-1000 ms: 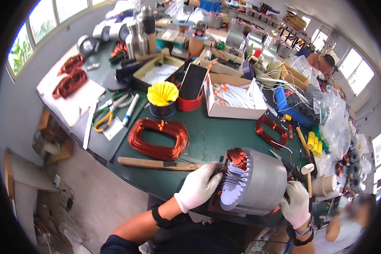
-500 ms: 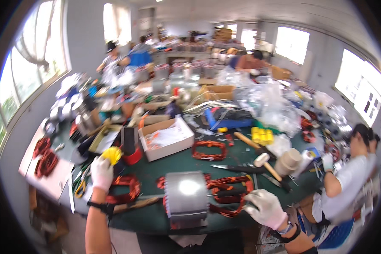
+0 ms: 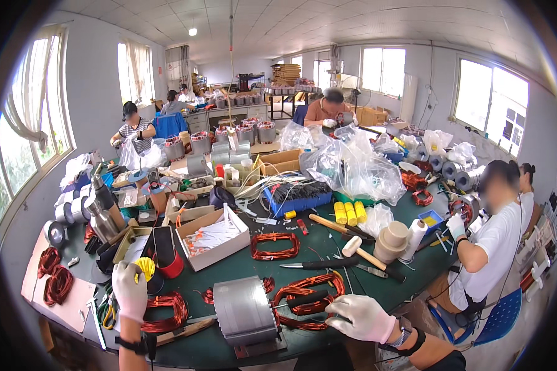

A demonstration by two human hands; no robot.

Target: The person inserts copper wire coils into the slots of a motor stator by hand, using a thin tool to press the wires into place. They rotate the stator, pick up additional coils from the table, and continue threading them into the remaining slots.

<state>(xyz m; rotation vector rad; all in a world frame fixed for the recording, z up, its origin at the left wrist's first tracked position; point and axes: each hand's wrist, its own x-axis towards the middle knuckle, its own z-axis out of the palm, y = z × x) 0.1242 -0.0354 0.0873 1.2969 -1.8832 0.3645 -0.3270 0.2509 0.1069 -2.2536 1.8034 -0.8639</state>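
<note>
My left hand, in a white glove, has its fingers bent around the edge of a yellow ridged roll sitting in a dark cup. My right hand, also gloved, is at the right end of some copper wire coils; its thumb and fingers are apart. These coils lie beside a grey metal motor stator, which stands on its side with red winding showing at its far edge. Another copper coil rests right of my left hand, by a wooden-handled tool.
A white box of strips, a lone coil, a knife and a mallet lie beyond the stator. Scissors are at the left. A co-worker sits to the right. Plastic bags cover the far table.
The view has tilted up and turned to the right, so the table sits lower and further left in the picture. Both hands keep nearly the same places over the table.
</note>
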